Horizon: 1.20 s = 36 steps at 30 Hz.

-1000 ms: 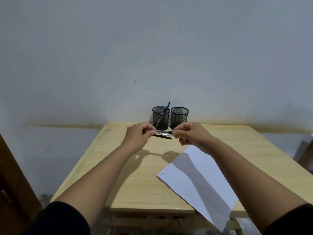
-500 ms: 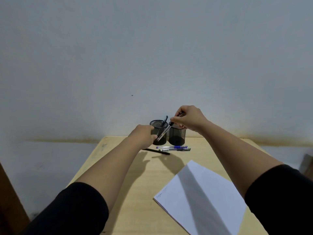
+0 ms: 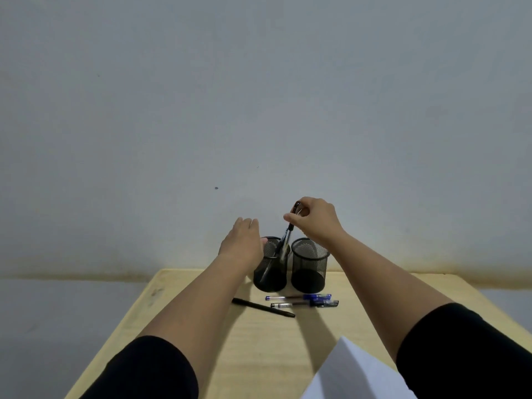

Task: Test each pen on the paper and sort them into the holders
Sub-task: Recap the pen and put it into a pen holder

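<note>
Two black mesh holders stand at the table's far edge. My right hand (image 3: 315, 218) pinches the top of a black-capped pen (image 3: 288, 237) whose lower end is inside the left holder (image 3: 270, 279), beside another pen standing there. The right holder (image 3: 309, 266) looks empty. My left hand (image 3: 243, 243) rests against the left holder's left side, fingers stretched out. Three pens lie in front of the holders: a black pen (image 3: 263, 307), a blue pen (image 3: 298, 297) and a dark-capped clear pen (image 3: 304, 304). The white paper (image 3: 354, 372) lies at the near right.
The wooden table (image 3: 178, 306) stands against a plain grey wall (image 3: 259, 96). Its left edge runs diagonally toward me, with floor beyond it.
My right hand has swung the pen from tilted above the holders to nearly upright, its tip now down in the left holder. My left hand has opened against that holder. The camera has tilted up.
</note>
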### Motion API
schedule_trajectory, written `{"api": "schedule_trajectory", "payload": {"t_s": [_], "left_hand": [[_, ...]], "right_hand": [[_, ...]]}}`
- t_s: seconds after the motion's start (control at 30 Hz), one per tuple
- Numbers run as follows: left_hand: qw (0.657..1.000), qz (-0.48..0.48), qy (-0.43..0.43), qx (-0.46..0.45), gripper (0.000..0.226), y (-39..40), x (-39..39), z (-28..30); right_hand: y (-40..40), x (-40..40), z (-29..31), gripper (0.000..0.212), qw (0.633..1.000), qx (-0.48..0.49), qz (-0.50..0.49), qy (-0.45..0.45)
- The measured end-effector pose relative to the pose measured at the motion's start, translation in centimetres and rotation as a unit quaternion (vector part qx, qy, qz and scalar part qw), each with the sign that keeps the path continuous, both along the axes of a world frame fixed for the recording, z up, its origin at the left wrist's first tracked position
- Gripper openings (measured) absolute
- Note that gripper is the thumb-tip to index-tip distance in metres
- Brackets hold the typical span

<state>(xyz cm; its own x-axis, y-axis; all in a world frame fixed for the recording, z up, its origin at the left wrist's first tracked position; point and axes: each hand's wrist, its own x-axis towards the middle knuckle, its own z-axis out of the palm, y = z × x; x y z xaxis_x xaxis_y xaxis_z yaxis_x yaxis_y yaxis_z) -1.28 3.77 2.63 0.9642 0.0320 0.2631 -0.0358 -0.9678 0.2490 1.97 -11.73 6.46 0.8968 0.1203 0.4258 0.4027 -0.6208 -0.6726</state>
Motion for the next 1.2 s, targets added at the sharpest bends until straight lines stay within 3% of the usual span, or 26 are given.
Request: {"api": "schedule_trajectory", "payload": {"t_s": [0.17,0.33,0.6,0.7,0.83,1.0,1.2], "left_hand": [[0.999,0.003,0.040,0.000,0.057,0.7,2.9,-2.2],[0.998,-0.012,0.064,-0.022,0.056,1.4,4.3,-3.1],[0.996,-0.017,0.081,-0.022,0.040,1.9,5.2,-4.0],[0.997,-0.014,0.080,-0.015,0.041,1.8,5.1,-3.9],[0.997,-0.011,0.075,0.009,0.041,1.8,4.8,-3.4],[0.996,-0.006,0.068,0.052,0.040,1.7,3.5,-2.8],[0.993,-0.005,0.061,0.100,0.039,1.4,0.3,-2.6]], "right_hand": [[1.3,3.1,-1.7,0.021,1.000,-0.004,0.013,0.022],[1.8,4.8,0.1,0.022,1.000,0.018,0.017,-0.012],[2.2,6.0,-1.6,0.023,1.000,0.019,0.016,0.015],[2.1,6.0,-3.4,0.029,0.997,-0.017,0.028,0.076],[1.8,5.1,-3.9,0.061,0.988,-0.139,0.007,0.070],[1.2,2.2,-4.2,0.047,0.939,-0.344,-0.017,-0.006],[0.9,-1.1,-5.8,0.042,0.925,-0.380,-0.004,-0.022]]}}
